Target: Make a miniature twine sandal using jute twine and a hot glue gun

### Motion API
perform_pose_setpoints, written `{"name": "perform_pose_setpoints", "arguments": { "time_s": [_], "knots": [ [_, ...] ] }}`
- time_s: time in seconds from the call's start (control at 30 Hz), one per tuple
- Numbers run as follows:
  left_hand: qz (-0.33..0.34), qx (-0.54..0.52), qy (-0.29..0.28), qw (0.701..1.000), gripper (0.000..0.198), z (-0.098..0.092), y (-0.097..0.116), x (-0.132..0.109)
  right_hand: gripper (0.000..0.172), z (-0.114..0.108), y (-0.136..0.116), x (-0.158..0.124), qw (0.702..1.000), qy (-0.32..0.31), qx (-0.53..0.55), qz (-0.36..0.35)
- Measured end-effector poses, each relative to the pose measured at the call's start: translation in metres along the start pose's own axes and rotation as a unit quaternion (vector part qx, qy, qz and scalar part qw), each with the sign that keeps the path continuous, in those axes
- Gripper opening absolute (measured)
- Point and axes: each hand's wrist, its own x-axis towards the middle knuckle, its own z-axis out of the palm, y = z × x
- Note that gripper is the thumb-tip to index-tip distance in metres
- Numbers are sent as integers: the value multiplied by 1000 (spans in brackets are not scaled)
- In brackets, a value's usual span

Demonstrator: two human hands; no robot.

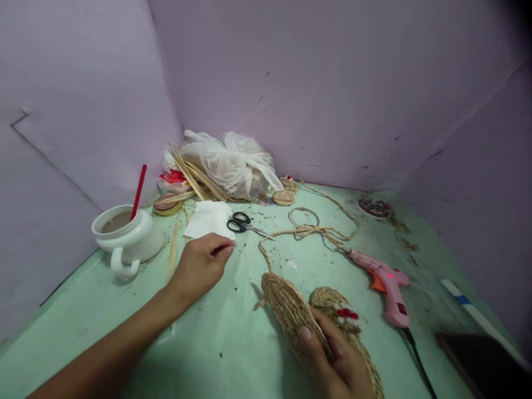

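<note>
My right hand grips an oval sole of coiled, braided straw rope, thumb on its face, tilted above the table. A loose tail of the rope runs from its far end toward the back. Just right of it, partly hidden by my hand, lies a matching woven slipper with a red and white trim. My left hand hovers left of the sole, thumb and fingers curled together; anything between them is too small to make out. Near its fingertips are black-handled scissors and white paper.
A pink glue gun, its light red, lies at right with its cord. A white mug-like pot holding a red stick stands left. Behind are a tied plastic bag, straw strips and a wire ring. A dark flat object lies front right.
</note>
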Motion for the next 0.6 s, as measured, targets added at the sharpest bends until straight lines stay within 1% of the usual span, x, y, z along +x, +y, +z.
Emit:
{"name": "perform_pose_setpoints", "arguments": {
  "time_s": [0.03, 0.1, 0.17, 0.23, 0.3, 0.33, 0.4, 0.47, 0.53, 0.57, 0.6],
  "knots": [
    [9, 22, -36, 999, 24, 3, 3, 7, 34, -1, 2, 0, 1000, 7, -5, 1],
    [4, 56, -70, 996, 30, 13, 12, 22, 34, 0, 5, -2, 999, 43, -26, -1],
    [-12, 96, -79, 992, 35, 29, 21, 35, 33, 2, 7, -4, 996, 76, -42, -19],
    [-27, 138, -84, 986, 35, 46, 27, 45, 30, 5, 8, -6, 993, 91, -50, -54],
    [-33, 171, -94, 980, 27, 57, 31, 51, 27, 7, 10, -6, 988, 101, -62, -96],
    [-31, 182, -102, 977, 22, 58, 32, 52, 27, 8, 11, -5, 985, 104, -70, -118],
    [-22, 198, -114, 973, 16, 53, 33, 52, 28, 8, 14, -4, 979, 104, -84, -155],
    [-10, 206, -118, 971, 17, 40, 35, 46, 31, 8, 16, -3, 974, 101, -93, -177],
    [1, 202, -110, 973, 21, 25, 37, 36, 33, 8, 15, -2, 974, 107, -102, -174],
    [5, 185, -103, 977, 23, 20, 38, 31, 33, 8, 14, -3, 975, 113, -105, -162],
    [5, 139, -89, 986, 22, 16, 38, 26, 33, 8, 12, -3, 976, 118, -106, -148]
  ]
}}
